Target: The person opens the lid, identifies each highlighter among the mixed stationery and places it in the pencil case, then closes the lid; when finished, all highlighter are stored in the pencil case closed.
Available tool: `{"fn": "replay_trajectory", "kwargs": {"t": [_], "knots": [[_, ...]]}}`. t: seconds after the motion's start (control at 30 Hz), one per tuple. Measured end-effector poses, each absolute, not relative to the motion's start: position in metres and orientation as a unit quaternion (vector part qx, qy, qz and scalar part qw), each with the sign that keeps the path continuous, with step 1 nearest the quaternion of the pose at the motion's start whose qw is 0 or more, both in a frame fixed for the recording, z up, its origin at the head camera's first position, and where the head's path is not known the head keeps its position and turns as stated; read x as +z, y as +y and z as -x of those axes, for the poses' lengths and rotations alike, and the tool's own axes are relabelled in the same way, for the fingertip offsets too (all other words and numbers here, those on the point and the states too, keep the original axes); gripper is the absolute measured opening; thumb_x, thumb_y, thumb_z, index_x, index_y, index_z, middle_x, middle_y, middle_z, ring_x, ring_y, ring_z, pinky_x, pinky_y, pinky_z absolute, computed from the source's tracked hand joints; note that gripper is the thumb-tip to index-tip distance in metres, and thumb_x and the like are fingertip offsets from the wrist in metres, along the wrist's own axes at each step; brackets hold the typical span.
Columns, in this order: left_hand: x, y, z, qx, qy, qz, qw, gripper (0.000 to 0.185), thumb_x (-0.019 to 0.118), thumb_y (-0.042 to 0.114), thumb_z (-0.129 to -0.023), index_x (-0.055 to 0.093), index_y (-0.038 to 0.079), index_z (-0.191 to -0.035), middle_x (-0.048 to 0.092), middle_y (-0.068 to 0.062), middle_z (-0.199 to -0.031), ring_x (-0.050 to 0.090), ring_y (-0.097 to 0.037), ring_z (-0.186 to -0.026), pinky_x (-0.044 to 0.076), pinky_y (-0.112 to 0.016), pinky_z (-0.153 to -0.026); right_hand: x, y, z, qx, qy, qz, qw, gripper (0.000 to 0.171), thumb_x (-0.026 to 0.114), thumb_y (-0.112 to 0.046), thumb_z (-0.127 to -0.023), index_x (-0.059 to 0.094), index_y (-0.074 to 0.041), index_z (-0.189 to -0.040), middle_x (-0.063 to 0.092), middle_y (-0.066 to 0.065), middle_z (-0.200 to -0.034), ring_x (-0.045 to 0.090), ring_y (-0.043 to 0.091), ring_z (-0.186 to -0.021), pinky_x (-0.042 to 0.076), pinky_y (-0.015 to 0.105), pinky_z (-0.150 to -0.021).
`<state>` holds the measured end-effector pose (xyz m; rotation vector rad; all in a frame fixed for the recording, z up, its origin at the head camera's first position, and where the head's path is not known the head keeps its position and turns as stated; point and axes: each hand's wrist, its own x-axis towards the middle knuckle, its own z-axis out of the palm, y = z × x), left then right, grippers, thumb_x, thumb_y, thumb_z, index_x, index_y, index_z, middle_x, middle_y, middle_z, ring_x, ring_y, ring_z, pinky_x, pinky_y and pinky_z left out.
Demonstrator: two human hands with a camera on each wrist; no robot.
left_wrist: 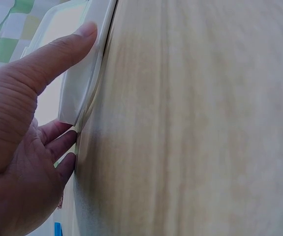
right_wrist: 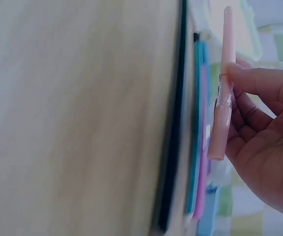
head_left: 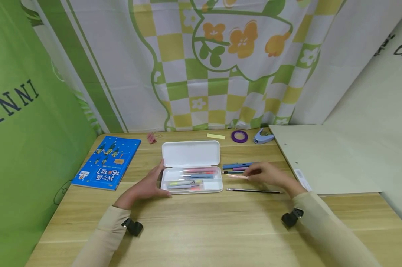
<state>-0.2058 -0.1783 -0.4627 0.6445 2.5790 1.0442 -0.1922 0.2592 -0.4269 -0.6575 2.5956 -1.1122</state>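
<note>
Wooden desk. My right hand (head_left: 269,174) pinches pink pen (head_left: 237,176), axis left-right, tip toward open pencil case (head_left: 191,181) just left; my left hand (head_left: 147,185), fingers straight, steadies case.

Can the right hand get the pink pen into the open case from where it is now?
Probably yes. The right hand pinches the pink pen just beside the open pencil case; nothing lies between, and the left hand rests on its far side.
</note>
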Motion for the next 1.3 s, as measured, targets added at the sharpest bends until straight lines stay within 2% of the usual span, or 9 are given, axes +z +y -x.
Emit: {"fn": "replay_trajectory", "kwargs": {"t": [0.13,0.27,0.5,0.63,0.73,0.9,1.17,1.3], "knots": [[-0.462,-0.178,0.205,0.362,0.894,-0.222,0.142,0.130,0.084,0.041,-0.067,-0.009,0.004,-0.150,0.030,-0.017,-0.147,0.022,-0.030,-0.137,0.019,-0.050,-0.112,-0.415,0.234,0.194,-0.389,0.880,0.246,0.116,0.015,0.065,-0.010,-0.089,0.073,-0.007,-0.101,0.067,0.008,-0.104,0.060,0.025,-0.097,0.048,0.041,-0.083],[-0.461,-0.178,0.205,0.361,0.894,-0.220,0.146,0.130,0.084,0.041,-0.068,-0.009,0.004,-0.150,0.026,-0.017,-0.149,0.019,-0.031,-0.138,0.018,-0.050,-0.112,-0.411,0.206,0.203,-0.398,0.863,0.300,0.082,0.016,0.065,-0.005,-0.088,0.073,-0.001,-0.101,0.068,0.011,-0.100,0.061,0.028,-0.095,0.049,0.043,-0.083],[-0.463,-0.179,0.206,0.359,0.894,-0.226,0.143,0.130,0.084,0.041,-0.068,-0.009,0.003,-0.150,0.025,-0.018,-0.149,0.019,-0.031,-0.138,0.019,-0.050,-0.112,-0.415,0.151,0.217,-0.396,0.855,0.331,0.055,0.015,0.066,0.002,-0.085,0.073,0.003,-0.098,0.069,0.012,-0.095,0.062,0.025,-0.090,0.051,0.030,-0.078],[-0.465,-0.179,0.206,0.360,0.893,-0.228,0.142,0.130,0.084,0.041,-0.068,-0.010,0.003,-0.150,0.018,-0.018,-0.153,0.015,-0.033,-0.140,0.018,-0.051,-0.112,-0.423,0.125,0.221,-0.396,0.854,0.333,0.054,0.012,0.068,0.002,-0.083,0.074,0.002,-0.093,0.070,0.012,-0.091,0.064,0.023,-0.087,0.051,0.027,-0.077],[-0.466,-0.179,0.207,0.364,0.892,-0.230,0.140,0.130,0.083,0.042,-0.068,-0.010,0.004,-0.150,0.021,-0.018,-0.152,0.017,-0.033,-0.139,0.019,-0.052,-0.111,-0.427,0.111,0.221,-0.390,0.860,0.323,0.063,0.010,0.068,0.001,-0.083,0.075,0.001,-0.091,0.070,0.011,-0.090,0.064,0.022,-0.087,0.051,0.026,-0.076],[-0.464,-0.179,0.207,0.367,0.891,-0.229,0.139,0.130,0.084,0.040,-0.067,-0.010,0.005,-0.150,0.030,-0.017,-0.147,0.022,-0.031,-0.137,0.019,-0.051,-0.112,-0.429,0.098,0.218,-0.366,0.872,0.317,0.067,0.008,0.070,-0.002,-0.083,0.076,-0.002,-0.089,0.070,0.008,-0.089,0.064,0.019,-0.085,0.051,0.023,-0.075],[-0.463,-0.178,0.206,0.371,0.889,-0.228,0.141,0.130,0.085,0.038,-0.067,-0.010,0.005,-0.150,0.026,-0.017,-0.149,0.019,-0.031,-0.138,0.019,-0.050,-0.112,-0.432,0.099,0.217,-0.375,0.872,0.310,0.057,0.008,0.070,-0.002,-0.083,0.075,-0.003,-0.089,0.069,0.007,-0.089,0.063,0.020,-0.086,0.051,0.025,-0.076],[-0.463,-0.179,0.206,0.368,0.890,-0.226,0.143,0.130,0.084,0.040,-0.068,-0.010,0.005,-0.150,0.025,-0.018,-0.150,0.018,-0.032,-0.139,0.018,-0.050,-0.112,-0.433,0.109,0.219,-0.416,0.858,0.292,0.077,0.011,0.068,-0.003,-0.085,0.074,-0.001,-0.094,0.070,0.008,-0.092,0.063,0.018,-0.087,0.050,0.025,-0.076]]}}
